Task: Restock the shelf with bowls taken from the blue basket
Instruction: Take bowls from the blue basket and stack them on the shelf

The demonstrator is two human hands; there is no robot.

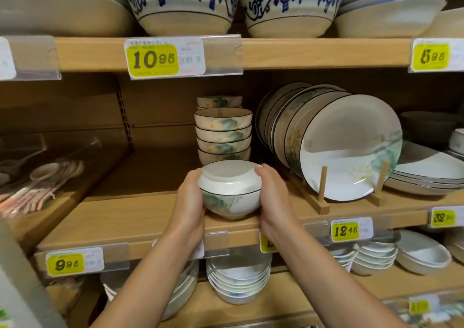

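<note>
Shelf [125,217] w/ tags 10.95 [153,60], 9.95 [65,264], 12.45 [345,231]

White bowl [229,197] w/ green leaf print, upright at shelf [140,217] front, before matching stack [223,134]

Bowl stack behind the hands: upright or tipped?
Upright: the stack sits nested on the shelf, rims up and roughly level.
</note>
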